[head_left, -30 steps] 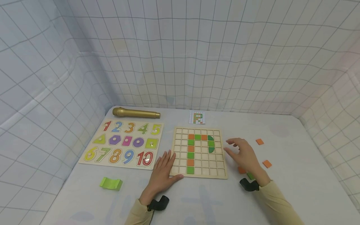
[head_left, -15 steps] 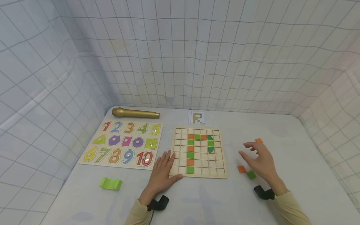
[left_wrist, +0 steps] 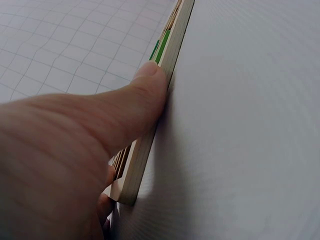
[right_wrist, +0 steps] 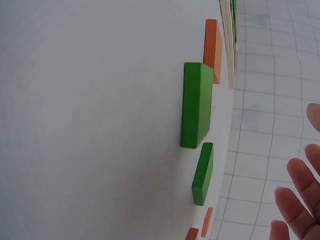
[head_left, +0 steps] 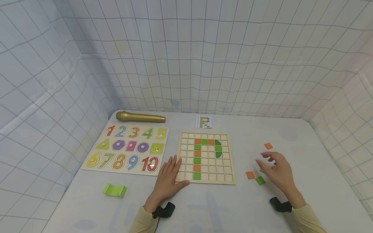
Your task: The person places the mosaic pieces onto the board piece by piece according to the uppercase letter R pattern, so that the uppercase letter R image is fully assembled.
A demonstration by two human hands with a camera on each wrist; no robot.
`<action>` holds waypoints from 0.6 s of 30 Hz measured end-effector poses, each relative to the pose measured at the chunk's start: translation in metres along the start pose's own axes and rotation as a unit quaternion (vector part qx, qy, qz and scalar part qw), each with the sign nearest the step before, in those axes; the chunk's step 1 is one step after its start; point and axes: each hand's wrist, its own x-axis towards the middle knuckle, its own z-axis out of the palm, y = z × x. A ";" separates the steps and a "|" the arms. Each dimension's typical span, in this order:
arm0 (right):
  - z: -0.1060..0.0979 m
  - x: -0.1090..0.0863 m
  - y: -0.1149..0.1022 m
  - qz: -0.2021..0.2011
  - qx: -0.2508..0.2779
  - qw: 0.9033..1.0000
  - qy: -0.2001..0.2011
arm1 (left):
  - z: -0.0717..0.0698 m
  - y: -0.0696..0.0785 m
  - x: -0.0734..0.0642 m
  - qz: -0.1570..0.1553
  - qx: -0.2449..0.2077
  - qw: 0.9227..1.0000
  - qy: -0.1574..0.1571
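Observation:
The left hand (head_left: 169,181) lies with straight fingers along the left edge of a wooden grid board (head_left: 230,168), its thumb (left_wrist: 150,80) pressing the front edge near the corner. Orange and green tiles fill a column and a top row on the board, with a green square between two dark green rounded pieces at the right. Beyond the board's right side the right hand (head_left: 278,170) hovers over loose tiles, fingers loosely bent and holding nothing. A green tile (head_left: 262,170) is partly hidden by it; another green tile (head_left: 260,180) and an orange tile (head_left: 250,175) lie just left.
Another orange tile (head_left: 268,146) lies farther back. A small pattern card (head_left: 203,121) is behind the board. At left are a number puzzle board (head_left: 122,152), a gold microphone (head_left: 141,117) and a light green block (head_left: 115,190). Gridded cloth walls (head_left: 186,58) surround the table.
The right hand has moved away from the board, rightward and then slightly nearer, uncovering an orange and a green tile. The left hand and board have stayed in place.

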 end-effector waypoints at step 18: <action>-0.015 -0.008 0.007 0.053 -0.051 0.995 -0.065 | 0.000 -0.001 0.000 -0.007 0.007 1.000 -0.013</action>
